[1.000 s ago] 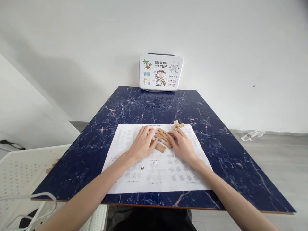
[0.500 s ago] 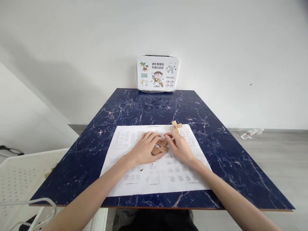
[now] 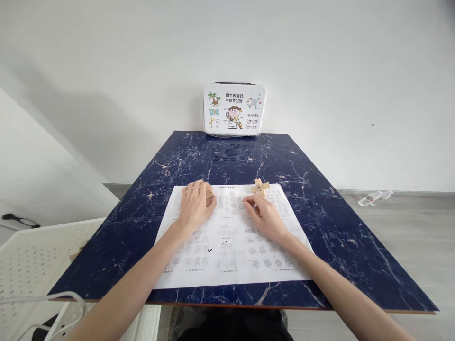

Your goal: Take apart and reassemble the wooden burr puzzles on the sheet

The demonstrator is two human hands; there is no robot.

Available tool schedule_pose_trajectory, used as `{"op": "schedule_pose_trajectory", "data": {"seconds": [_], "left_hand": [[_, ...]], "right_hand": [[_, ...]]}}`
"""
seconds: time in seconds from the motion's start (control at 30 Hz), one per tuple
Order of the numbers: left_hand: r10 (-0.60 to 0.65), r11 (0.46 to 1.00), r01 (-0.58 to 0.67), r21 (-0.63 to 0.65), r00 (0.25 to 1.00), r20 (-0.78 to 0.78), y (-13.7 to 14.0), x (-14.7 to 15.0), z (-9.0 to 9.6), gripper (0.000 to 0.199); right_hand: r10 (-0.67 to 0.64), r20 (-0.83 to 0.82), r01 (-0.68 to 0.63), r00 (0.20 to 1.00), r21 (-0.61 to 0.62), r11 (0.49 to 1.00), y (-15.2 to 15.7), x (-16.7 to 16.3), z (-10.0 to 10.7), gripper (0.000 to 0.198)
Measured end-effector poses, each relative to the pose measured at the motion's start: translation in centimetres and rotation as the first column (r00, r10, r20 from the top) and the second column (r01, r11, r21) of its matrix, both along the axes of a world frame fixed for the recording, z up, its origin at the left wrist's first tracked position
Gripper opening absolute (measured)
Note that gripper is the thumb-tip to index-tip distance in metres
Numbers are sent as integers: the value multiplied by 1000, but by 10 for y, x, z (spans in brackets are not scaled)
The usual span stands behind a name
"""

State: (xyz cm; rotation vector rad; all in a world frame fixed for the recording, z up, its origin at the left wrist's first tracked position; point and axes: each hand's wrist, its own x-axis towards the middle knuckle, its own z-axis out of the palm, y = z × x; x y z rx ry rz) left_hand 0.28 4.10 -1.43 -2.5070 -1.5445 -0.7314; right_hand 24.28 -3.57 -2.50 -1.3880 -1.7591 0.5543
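Observation:
My left hand (image 3: 195, 201) is wrapped over light-brown wooden puzzle blocks (image 3: 209, 194) at the upper left of the printed sheet (image 3: 231, 279). Its fingers and palm cover most of those blocks, so how they fit together is hidden. My right hand (image 3: 263, 213) rests on the right half of the sheet with fingers curled towards the thumb, and nothing shows in them. Just beyond its knuckles lies a cross-shaped group of wooden blocks (image 3: 260, 187) with a dark mark on one face, at the sheet's far edge.
A white case with cartoon prints (image 3: 234, 110) stands at the back of the blue marbled table (image 3: 231, 161), against the wall. A white perforated surface (image 3: 31, 255) and a white cable (image 3: 67, 294) are at the left. A clear plastic item (image 3: 375, 197) lies on the floor at right.
My left hand has moved left and slightly away from me with the wooden blocks, leaving the middle of the sheet uncovered. My right hand has stayed almost in place.

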Motion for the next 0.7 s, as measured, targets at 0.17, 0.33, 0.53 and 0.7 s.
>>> {"op": "schedule_pose_trajectory", "data": {"seconds": [0.17,0.33,0.53,0.7], "left_hand": [[-183,981,181,-69,983,-14,5,-1,-4,34],[-81,995,83,-64,996,24,11,-5,-4,24],[29,999,-28,-45,999,28,27,-26,-1,17],[113,993,-112,-36,993,25,37,-41,2,17]], "right_hand": [[-3,2,3,1000,-5,1000,-1,-1,0,25],[6,-1,-6,1000,-4,1000,-1,-1,0,25],[13,-5,-13,1000,-1,1000,-2,-1,1,27],[9,-18,-9,1000,-7,1000,-1,-2,0,26]]}}
